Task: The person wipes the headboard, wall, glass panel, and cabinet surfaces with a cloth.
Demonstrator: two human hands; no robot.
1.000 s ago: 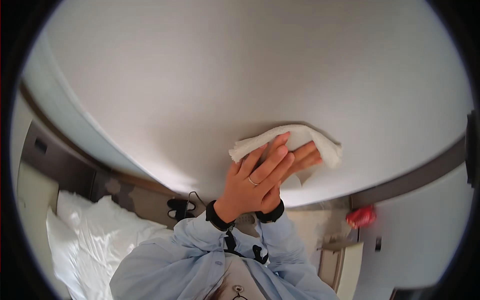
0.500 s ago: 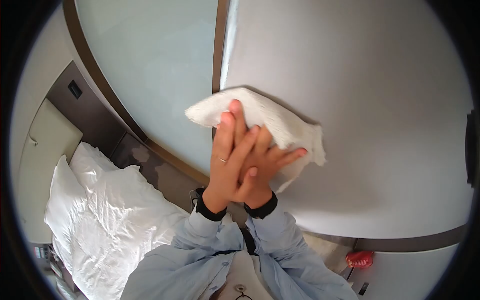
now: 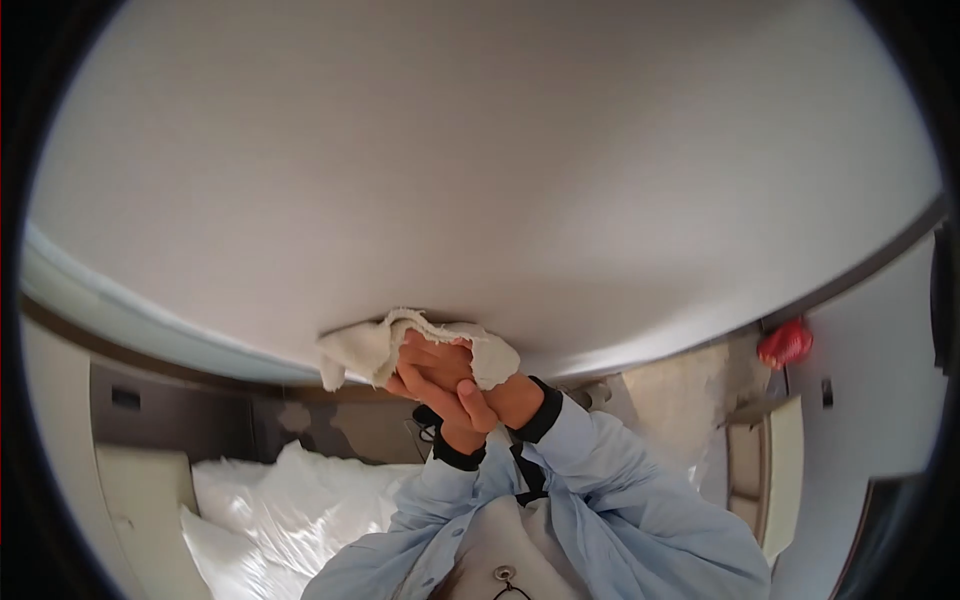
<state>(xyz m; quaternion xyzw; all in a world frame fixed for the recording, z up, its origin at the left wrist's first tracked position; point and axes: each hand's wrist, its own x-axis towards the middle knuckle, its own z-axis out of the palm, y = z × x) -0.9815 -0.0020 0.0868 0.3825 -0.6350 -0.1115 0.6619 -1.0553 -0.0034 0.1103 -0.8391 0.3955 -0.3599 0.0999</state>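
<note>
L hand (image 3: 428,392) pressed over R hand (image 3: 448,368), rumpled cloth (image 3: 360,352) at R fingers, nr lower visible edge of wall panel (image 3: 450,180); any pinch hidden, can't tell. Pressing stage, prob.; sliding needs even pressure.

No readable text, label, brand, number or sign in frame; red packet (image 3: 786,344), right side, too blurred to read.

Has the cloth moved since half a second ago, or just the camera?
Yes, rightward: the cloth then reached past the left edge of the white panel, in front of the glass; now it sits right of that glass.
</note>
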